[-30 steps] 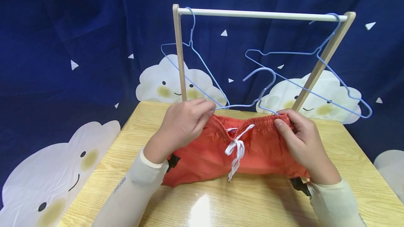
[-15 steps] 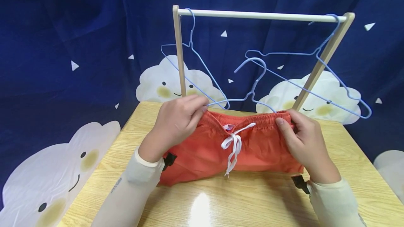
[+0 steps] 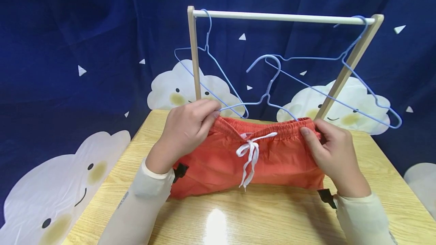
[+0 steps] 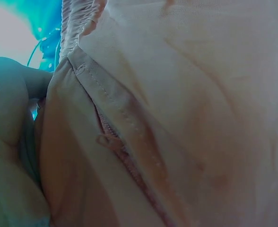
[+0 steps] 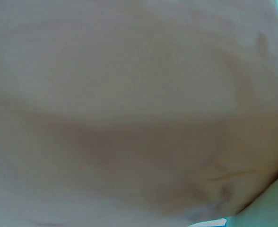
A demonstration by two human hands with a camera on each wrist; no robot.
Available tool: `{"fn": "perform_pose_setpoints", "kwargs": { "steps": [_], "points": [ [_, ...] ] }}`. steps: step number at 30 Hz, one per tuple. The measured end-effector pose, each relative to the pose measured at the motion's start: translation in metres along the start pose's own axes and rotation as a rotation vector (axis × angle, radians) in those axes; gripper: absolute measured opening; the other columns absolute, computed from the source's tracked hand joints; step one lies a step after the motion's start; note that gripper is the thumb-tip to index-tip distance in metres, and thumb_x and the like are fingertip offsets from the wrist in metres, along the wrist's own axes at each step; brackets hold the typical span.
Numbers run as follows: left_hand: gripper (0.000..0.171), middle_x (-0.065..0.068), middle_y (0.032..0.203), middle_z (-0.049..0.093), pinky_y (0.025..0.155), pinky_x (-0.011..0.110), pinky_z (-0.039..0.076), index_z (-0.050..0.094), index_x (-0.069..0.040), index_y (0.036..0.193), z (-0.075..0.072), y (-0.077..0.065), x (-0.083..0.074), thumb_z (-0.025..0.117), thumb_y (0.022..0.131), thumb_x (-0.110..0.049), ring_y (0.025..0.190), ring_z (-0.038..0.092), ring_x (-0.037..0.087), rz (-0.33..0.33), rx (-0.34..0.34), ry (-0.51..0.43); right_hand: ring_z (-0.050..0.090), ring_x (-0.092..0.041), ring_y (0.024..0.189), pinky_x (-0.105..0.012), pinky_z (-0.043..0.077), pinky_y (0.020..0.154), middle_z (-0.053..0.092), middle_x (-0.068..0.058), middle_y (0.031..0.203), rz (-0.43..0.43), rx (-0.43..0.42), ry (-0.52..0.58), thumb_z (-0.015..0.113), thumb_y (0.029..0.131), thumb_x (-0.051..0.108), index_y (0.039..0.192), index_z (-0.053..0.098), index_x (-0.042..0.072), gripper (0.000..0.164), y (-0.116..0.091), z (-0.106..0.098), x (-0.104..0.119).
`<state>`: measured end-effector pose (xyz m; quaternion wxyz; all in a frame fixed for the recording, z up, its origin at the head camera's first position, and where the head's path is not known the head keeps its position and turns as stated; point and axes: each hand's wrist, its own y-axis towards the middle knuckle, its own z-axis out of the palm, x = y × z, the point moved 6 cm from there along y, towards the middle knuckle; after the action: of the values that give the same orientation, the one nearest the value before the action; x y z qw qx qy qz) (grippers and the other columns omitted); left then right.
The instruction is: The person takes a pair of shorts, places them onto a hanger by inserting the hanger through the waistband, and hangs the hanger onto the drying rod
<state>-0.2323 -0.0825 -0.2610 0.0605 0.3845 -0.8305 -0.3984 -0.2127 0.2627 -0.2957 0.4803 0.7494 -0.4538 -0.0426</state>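
Note:
Orange-red shorts [image 3: 272, 158] with an elastic waistband and a white drawstring [image 3: 250, 150] tied in a bow hang between my hands. A blue wire hanger [image 3: 269, 90] stands upright in the waist opening, its hook up and its lower part hidden in the cloth. My left hand [image 3: 187, 127] pinches the left end of the waistband, close to the hanger's left arm. At the right end my right hand [image 3: 335, 154] grips the waistband, thumb in front. The left wrist view shows a zipper [image 4: 113, 139] on the shorts; cloth [image 5: 129, 85] fills most of the right wrist view.
Behind the shorts stands a wooden rack with a white rail [image 3: 282, 16]. One blue hanger [image 3: 218, 65] hangs at its left end, another blue hanger [image 3: 361, 78] at its right. The wooden table [image 3: 272, 214] lies below, a dark blue curtain [image 3: 85, 18] behind.
The hanger and shorts have risen a little and shifted left, and the hook is higher. My left hand has moved up and left; the right hand has shifted slightly right.

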Motion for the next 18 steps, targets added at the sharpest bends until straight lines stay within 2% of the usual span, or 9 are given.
{"fn": "perform_pose_setpoints", "kwargs": {
  "steps": [5,13,18],
  "points": [
    [0.015,-0.007,0.1,0.074,0.055,0.032,0.047,0.075,-0.021,0.11,-0.0021,0.0007,0.0,0.059,0.11,-0.023,0.074,0.063,0.012,-0.01,-0.003,0.002,0.039,-0.003,0.057,-0.024,0.031,0.051,0.046,0.005,0.064,0.008,0.018,0.003,0.08,0.098,0.014,0.082,0.067,0.015,0.021,-0.0001,-0.0006,-0.0013],
    [0.014,-0.008,0.092,0.07,0.053,0.032,0.042,0.074,-0.022,0.106,-0.0036,0.0003,0.0045,0.06,0.11,-0.022,0.07,0.057,0.011,-0.014,-0.026,0.005,0.04,-0.003,0.055,-0.025,0.032,0.05,0.047,0.006,0.061,0.002,0.048,-0.002,0.081,0.097,0.013,0.085,0.071,0.017,0.016,-0.0001,-0.0001,-0.0027],
    [0.016,-0.007,0.094,0.071,0.054,0.033,0.043,0.076,-0.021,0.108,-0.0058,-0.0003,0.0061,0.06,0.11,-0.023,0.072,0.059,0.012,-0.025,-0.029,-0.008,0.041,-0.001,0.056,-0.023,0.032,0.051,0.046,0.008,0.06,0.01,0.04,0.05,0.082,0.095,0.008,0.085,0.073,0.017,0.016,-0.0018,-0.0004,-0.0095]
  ]
}}
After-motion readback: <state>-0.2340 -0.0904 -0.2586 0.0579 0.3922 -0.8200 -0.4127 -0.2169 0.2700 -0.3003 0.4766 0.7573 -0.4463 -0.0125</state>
